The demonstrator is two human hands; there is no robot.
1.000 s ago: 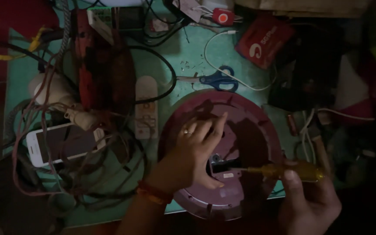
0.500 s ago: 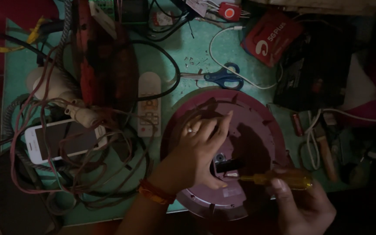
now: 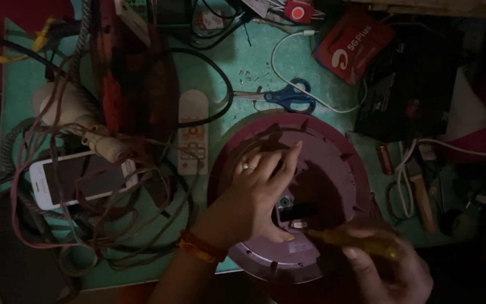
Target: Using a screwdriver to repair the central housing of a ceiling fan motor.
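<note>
A round maroon plastic appliance base (image 3: 333, 163) lies upside down on the green table (image 3: 237, 62). My left hand (image 3: 257, 194) rests flat on its inside, fingers spread, a ring on one finger, thumb beside a small black part (image 3: 296, 211) at the centre. My right hand (image 3: 386, 267) grips a yellow-handled screwdriver (image 3: 361, 243) at the lower right. Its shaft points left toward the centre part. The tip is blurred, so I cannot tell whether it touches.
Blue-handled scissors (image 3: 288, 97) lie just behind the base. A white remote (image 3: 192, 132), a white phone (image 3: 80, 180) and tangled wires (image 3: 113, 214) fill the left side. A red box (image 3: 352, 48), black cases and hand tools (image 3: 420, 194) crowd the right.
The screwdriver and my right hand have moved down and toward the base's centre, now blurred with motion. My left hand stays on the base.
</note>
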